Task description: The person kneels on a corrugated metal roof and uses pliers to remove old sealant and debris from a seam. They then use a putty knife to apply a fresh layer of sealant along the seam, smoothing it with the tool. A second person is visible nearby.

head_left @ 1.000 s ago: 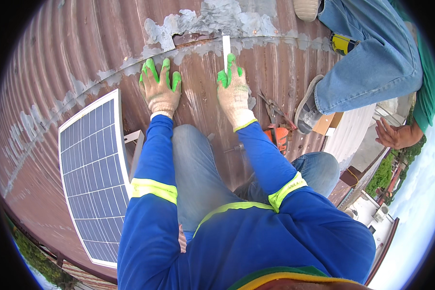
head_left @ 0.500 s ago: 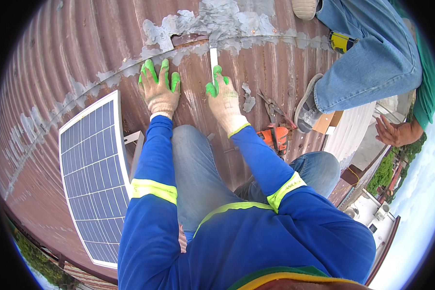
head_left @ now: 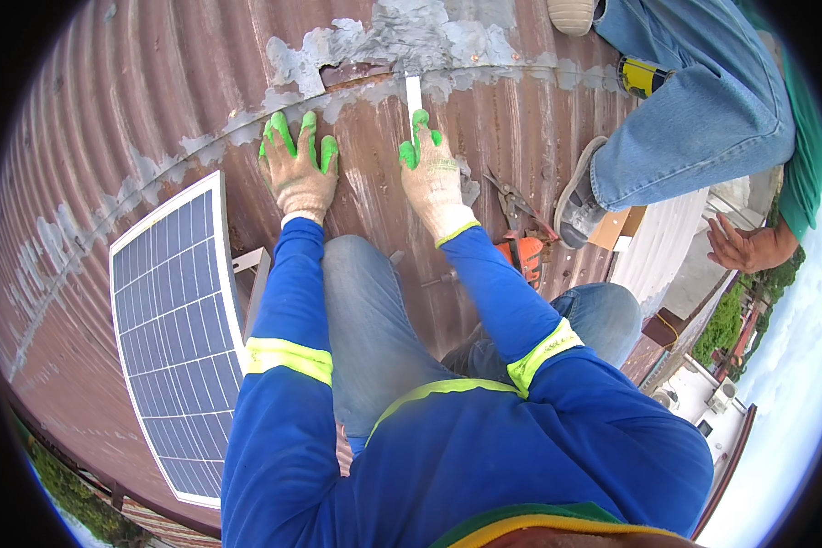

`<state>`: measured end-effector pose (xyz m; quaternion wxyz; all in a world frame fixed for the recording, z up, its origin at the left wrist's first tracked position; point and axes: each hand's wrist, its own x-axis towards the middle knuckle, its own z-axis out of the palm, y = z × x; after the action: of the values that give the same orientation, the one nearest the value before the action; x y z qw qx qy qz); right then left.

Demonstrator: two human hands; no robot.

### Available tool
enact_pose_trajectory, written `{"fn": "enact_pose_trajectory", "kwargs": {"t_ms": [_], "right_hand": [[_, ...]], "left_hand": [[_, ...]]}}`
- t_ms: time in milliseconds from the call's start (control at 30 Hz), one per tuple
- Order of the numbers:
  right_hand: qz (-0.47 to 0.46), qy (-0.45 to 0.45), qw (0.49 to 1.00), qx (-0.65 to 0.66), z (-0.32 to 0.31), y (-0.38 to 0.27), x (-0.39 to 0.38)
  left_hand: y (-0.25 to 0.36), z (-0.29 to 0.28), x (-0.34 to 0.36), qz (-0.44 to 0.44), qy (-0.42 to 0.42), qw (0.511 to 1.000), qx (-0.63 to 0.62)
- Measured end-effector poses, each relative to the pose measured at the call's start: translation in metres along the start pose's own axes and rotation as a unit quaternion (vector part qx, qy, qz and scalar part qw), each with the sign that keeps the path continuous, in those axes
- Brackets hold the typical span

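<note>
My right hand (head_left: 431, 173), in a knit glove with green fingertips, is closed round a narrow flat white strip (head_left: 415, 99), used like a spatula. The strip's far end meets the grey sealant (head_left: 420, 50) smeared along a roof seam. My left hand (head_left: 301, 169), gloved alike, lies open with fingers spread on the brown corrugated roof (head_left: 365, 160), just below the seam. Between the two hands' far sides, a raised edge of the sealant shows a dark gap (head_left: 354, 73). The fingers' undersides are hidden.
A solar panel (head_left: 173, 338) stands by my left arm. To my right lie snips (head_left: 511, 196), an orange tool (head_left: 523, 258) and a cardboard piece (head_left: 616, 228). A co-worker in jeans (head_left: 694, 137) sits close, near a yellow-labelled can (head_left: 642, 78), one bare hand (head_left: 751, 247) hanging.
My right hand has slid a little to the right along the seam with the white strip. My left hand has stayed almost in place.
</note>
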<state>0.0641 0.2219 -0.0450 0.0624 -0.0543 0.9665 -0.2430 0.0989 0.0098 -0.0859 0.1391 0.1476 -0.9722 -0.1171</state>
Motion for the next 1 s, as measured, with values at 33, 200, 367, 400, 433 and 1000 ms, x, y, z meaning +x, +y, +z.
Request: {"fn": "enact_pose_trajectory", "kwargs": {"t_ms": [33,200,367,400,433,1000], "right_hand": [[-0.019,0.009,1.0,0.011,0.005,-0.001,-0.005],[-0.012,-0.023,0.999,0.035,0.006,-0.004,-0.02],[-0.026,-0.025,0.996,0.087,-0.021,-0.003,-0.023],[-0.025,-0.012,0.996,0.08,-0.024,-0.005,-0.02],[-0.025,0.0,0.996,0.082,-0.026,-0.006,-0.015],[-0.068,0.057,0.994,0.06,-0.02,-0.008,-0.021]], "left_hand": [[0.0,0.0,0.0,-0.002,-0.004,1.0,0.001],[-0.001,0.001,0.0,0.002,0.005,1.0,0.005],[0.0,0.0,0.001,0.002,0.006,1.0,-0.004],[0.0,-0.001,0.001,0.002,0.006,1.0,-0.005],[0.001,-0.001,0.001,0.003,0.006,1.0,-0.007],[-0.001,0.002,-0.001,-0.011,-0.008,1.0,0.002]]}}
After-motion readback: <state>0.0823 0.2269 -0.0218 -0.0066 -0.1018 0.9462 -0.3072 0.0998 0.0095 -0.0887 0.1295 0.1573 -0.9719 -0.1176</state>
